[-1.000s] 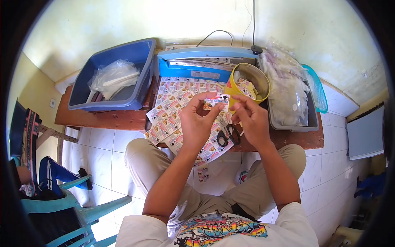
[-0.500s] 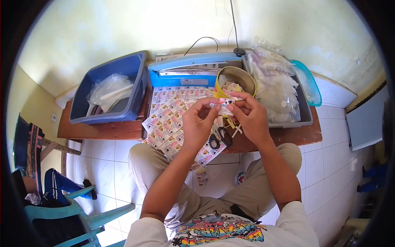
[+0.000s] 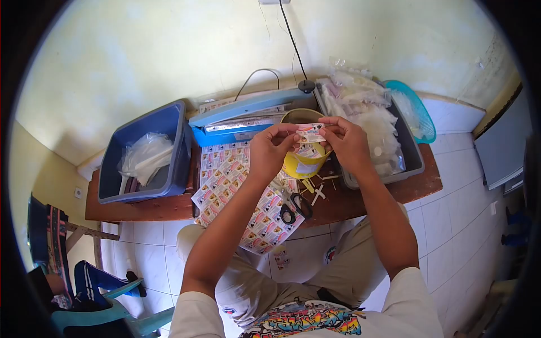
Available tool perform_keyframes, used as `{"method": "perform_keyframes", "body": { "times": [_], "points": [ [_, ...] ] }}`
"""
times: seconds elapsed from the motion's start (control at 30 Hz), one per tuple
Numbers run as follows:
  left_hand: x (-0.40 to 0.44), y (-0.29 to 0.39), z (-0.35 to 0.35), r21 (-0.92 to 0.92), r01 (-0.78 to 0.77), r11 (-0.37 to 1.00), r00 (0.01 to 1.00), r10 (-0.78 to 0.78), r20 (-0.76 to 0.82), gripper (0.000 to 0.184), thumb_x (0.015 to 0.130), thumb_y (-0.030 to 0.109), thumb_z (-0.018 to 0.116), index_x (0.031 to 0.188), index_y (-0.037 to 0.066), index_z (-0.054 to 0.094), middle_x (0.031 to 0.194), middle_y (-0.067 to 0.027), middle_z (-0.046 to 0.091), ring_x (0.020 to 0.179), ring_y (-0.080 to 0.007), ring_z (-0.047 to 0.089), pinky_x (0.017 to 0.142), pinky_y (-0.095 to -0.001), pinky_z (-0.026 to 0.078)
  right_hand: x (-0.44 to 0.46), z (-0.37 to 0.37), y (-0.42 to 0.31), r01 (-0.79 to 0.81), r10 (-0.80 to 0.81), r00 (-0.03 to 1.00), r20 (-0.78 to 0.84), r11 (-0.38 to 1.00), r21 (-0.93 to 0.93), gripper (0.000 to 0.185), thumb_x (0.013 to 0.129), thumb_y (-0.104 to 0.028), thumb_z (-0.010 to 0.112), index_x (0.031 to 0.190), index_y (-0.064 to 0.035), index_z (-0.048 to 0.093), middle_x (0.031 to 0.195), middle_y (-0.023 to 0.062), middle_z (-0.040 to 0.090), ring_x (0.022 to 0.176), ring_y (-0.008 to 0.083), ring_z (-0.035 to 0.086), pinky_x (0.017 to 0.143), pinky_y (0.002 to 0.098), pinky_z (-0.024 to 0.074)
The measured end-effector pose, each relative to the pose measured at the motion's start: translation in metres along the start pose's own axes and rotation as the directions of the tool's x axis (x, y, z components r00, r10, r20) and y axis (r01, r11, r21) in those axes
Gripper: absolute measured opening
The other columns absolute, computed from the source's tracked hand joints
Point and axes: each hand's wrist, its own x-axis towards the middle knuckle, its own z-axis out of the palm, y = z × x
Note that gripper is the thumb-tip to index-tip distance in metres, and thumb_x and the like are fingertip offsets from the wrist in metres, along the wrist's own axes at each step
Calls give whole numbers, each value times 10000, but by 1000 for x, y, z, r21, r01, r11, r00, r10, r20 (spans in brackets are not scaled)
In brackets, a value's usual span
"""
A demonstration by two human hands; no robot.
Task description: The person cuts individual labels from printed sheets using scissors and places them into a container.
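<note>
Between my two hands a small printed label (image 3: 310, 133) is stretched flat over the yellow bucket (image 3: 304, 165). My left hand (image 3: 271, 152) pinches its left end between thumb and fingertips. At the other end, my right hand (image 3: 348, 143) pinches it the same way. More cut labels show inside the bucket below. Black-handled scissors (image 3: 295, 208) lie on the printed label sheets (image 3: 225, 169), just in front of the bucket. Thin paper strips (image 3: 318, 193) are scattered to the right of the scissors.
A blue heat sealer (image 3: 242, 119) stands behind the sheets. At the left is a blue tub (image 3: 177, 152) with clear bags. A grey tray (image 3: 416, 163) piled with filled bags and a teal basket (image 3: 429, 121) are at the right. A green chair (image 3: 90, 318) stands lower left.
My right hand has come to the label and taken its right end. Both hands have moved the label over the bucket's opening. The view has shifted, with the bench lower in the picture.
</note>
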Motion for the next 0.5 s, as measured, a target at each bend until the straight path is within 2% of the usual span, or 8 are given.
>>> {"method": "perform_keyframes", "body": {
  "times": [0.07,0.2,0.27,0.4,0.5],
  "points": [
    [0,-7,3,55,-55,997,995,59,-78,177,933,32,745,1102,-20,753,882,-86,775,770,-116,731,711,-252,598,-6,2,0,-2,1,999,-48,1000,-23,262,975,-71,705,1222,16,696,920,73,754,774,83,696,649,220,560],
    [5,-6,6,53,-18,998,996,22,-82,175,920,45,761,1087,-5,762,889,-94,781,770,-112,731,701,-251,589,-5,4,5,-32,27,997,-75,998,-61,281,974,-62,701,1243,18,694,959,85,759,784,89,707,653,219,565],
    [7,-8,6,238,-91,967,988,117,-99,196,923,62,773,1110,9,754,915,-63,773,810,-93,702,727,-241,559,-2,6,13,18,-24,994,-105,998,-59,325,947,-71,724,1260,11,698,984,122,785,793,146,766,648,255,582],
    [8,-6,10,278,-92,956,980,137,-146,229,900,87,801,1115,21,757,913,-67,775,796,-88,697,703,-246,543,-1,9,15,45,-57,990,-126,994,-100,356,943,-66,725,1289,6,690,998,132,787,791,156,769,672,259,589],
    [7,-3,12,310,-116,944,965,181,-191,204,867,96,815,1061,46,773,892,-85,784,739,-127,732,642,-276,564,-2,10,16,64,-82,987,-140,989,-130,394,925,-81,743,1304,8,682,1003,137,789,795,162,768,701,277,595]
  ]
}}
